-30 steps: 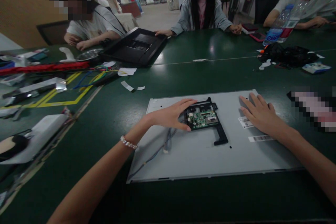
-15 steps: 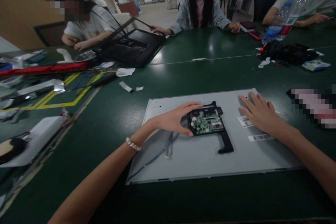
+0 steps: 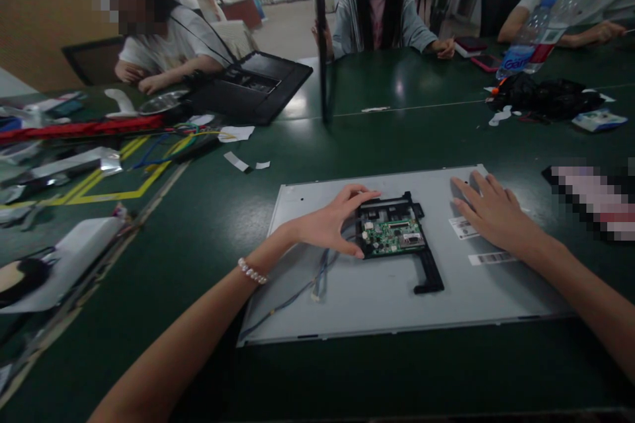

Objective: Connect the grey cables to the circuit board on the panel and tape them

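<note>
A flat grey metal panel, which looks like the back of a display [image 3: 347, 307], lies on the table in front of me. On it rests a black plastic bracket [image 3: 430, 271] carrying a green circuit board [image 3: 391, 238]. My left hand [image 3: 337, 221] grips the bracket's left side, thumb at the near edge and fingers at the far edge. Thin dark cables [image 3: 292, 297] run from under that hand across the panel to its near left corner. Flat on the panel's right part, beside white labels [image 3: 464, 229], my right hand [image 3: 496, 211] has its fingers spread.
Across the green table [image 3: 411, 139], a person holds a thin black frame [image 3: 322, 46] upright. A black casing [image 3: 253, 82] lies at the far left. Tools and wires clutter the left side. Bottles [image 3: 520, 46] and a black bundle [image 3: 550, 100] stand far right; a phone-like object [image 3: 595, 201] lies nearer.
The person opposite has swung the thin black frame off the casing, rightward and upright. My hands stay almost still; the bracket has shifted very slightly.
</note>
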`<state>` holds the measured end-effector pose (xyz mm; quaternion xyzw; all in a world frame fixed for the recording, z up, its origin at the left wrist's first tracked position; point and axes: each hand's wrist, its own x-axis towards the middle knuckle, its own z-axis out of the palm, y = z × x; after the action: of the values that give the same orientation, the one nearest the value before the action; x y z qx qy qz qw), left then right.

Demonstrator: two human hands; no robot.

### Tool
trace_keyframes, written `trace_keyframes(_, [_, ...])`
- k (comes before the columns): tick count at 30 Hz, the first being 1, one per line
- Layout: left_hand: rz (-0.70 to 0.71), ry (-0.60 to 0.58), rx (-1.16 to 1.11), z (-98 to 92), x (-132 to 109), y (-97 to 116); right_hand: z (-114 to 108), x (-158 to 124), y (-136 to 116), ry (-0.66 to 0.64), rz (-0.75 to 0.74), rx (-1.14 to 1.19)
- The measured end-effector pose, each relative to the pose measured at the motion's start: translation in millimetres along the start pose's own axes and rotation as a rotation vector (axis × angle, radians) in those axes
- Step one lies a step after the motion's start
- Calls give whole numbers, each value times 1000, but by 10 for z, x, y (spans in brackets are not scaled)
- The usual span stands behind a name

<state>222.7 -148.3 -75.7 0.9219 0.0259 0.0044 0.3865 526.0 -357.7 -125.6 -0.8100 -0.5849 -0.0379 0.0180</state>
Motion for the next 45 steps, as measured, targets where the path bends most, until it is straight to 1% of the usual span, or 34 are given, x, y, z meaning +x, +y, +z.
trace_keyframes(6, [34,-30,98,-1,11,-5,10,9,-3,4,6,-18])
trace_keyframes(9, [33,-59,89,-20,9,0,10,5,-3,5,7,-17])
trace_keyframes(14, [31,-56,69,-36,8,6,11,-5,-1,1,1,-4])
trace_keyframes(21, [37,-89,95,-53,28,57,14,3,-1,10,2,-6])
trace_keyframes(31, [17,-61,76,-32,19,34,16,22,28,-9,8,23])
trace_keyframes(37, [14,-56,96,-11,20,45,5,12,18,5,-5,9])
trace_keyframes(45, [18,-58,117,9,24,60,62,38,81,21,-24,-2])
